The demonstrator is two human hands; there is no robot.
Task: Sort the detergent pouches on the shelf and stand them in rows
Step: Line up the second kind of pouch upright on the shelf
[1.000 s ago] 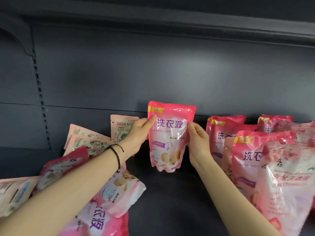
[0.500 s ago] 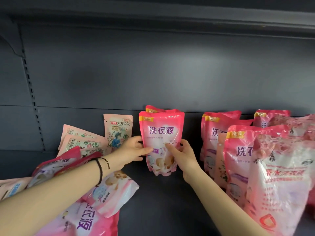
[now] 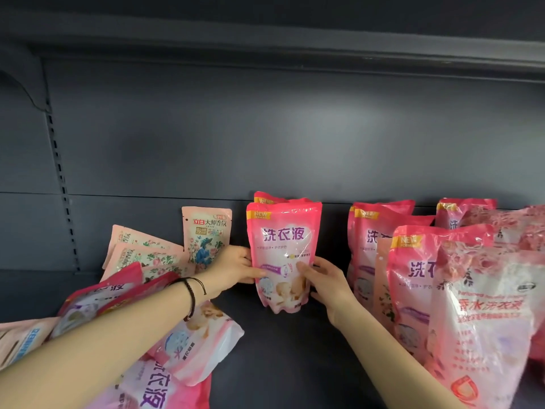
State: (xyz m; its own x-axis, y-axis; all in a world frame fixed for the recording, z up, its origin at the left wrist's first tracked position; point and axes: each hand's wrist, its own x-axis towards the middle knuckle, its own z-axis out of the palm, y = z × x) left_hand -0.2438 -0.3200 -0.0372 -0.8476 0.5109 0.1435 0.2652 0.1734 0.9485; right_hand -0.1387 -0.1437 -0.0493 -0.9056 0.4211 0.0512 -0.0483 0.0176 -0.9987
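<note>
A: Head view. Where is the handled pouch recorded?
B: A pink pouch [image 3: 283, 255] is seen upright at the middle of the dark shelf [image 3: 280, 355]. Its base is at the shelf floor, but contact cannot be told. A second pink pouch [image 3: 265, 198] is stood directly behind it, and only its top edge is shown.

A: Grip state?
B: The pouch is pinched from both sides. The left hand [image 3: 233, 270] is closed on the left edge, with the thumb laid across the front face and the fingers hidden behind. The right hand [image 3: 327, 281] is closed on the right edge, thumb on the front, fingers curled round the side. A cord band [image 3: 191, 299] is worn on the left wrist.

A: Left part of the shelf?
B: A floral pouch [image 3: 206, 234] is stood against the back panel [image 3: 265, 137], just beside the left hand. Two tilted floral pouches [image 3: 141, 249] are leaned next to it. A heap of pink pouches [image 3: 194, 343] is laid flat under the left forearm.

A: Right part?
B: Rows of pink pouches [image 3: 380, 231] are stood front to back. A rose-printed pouch [image 3: 486, 320], paler, is placed nearest the camera and overlaps them.
</note>
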